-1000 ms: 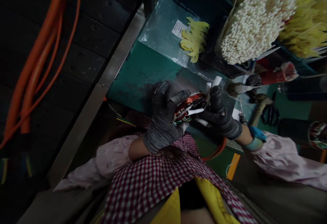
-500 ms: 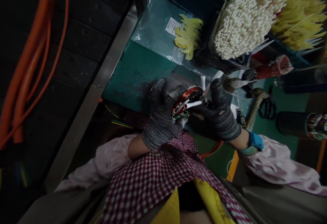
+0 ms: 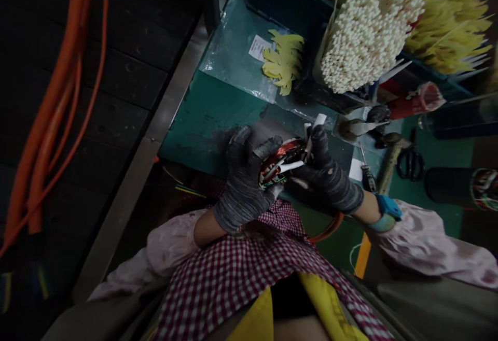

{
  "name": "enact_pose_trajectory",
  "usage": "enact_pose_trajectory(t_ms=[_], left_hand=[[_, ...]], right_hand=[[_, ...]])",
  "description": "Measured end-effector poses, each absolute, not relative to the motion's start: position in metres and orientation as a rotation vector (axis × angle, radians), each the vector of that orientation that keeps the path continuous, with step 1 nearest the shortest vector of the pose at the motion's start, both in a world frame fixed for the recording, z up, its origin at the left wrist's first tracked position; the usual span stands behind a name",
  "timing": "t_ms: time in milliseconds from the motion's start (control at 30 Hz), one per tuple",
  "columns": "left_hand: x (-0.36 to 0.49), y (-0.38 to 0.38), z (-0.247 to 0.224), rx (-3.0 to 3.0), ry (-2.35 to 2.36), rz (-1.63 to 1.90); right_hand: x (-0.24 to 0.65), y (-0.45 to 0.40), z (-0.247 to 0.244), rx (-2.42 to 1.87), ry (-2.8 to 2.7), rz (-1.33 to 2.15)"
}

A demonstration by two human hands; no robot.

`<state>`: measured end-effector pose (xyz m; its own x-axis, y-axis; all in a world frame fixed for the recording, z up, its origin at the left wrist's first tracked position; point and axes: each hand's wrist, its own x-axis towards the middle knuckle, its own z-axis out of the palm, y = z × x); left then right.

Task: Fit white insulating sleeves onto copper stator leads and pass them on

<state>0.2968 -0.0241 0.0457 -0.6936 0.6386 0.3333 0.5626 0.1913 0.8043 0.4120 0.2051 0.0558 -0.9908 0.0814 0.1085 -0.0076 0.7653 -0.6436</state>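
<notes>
Copper-wound coil gripped above the green bench, clamped between both gloved hands: left hand cradles it steady, right hand pinches a white insulation strip, seemingly keeping the windings exposed.

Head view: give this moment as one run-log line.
left hand: holds copper-wound coil | right hand: on white strip | nearby: white cable ties, hammer
</notes>
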Motion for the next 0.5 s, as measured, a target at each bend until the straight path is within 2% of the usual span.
enact_pose_trajectory(t_ms=[133,367,500], left_hand=[[0.297,-0.023,0.043,1.183,2.387,1.538],[0.297,-0.015,0.029,1.319,2.484,1.673],[0.297,-0.012,0.031,1.303,2.466,1.703]], right_hand=[[0.409,0.198,0.053,-0.117,-2.814,1.05],[0.403,0.176,0.047,-0.275,-2.746,0.872],[0.401,0.169,0.053,-0.408,-2.677,0.937]])
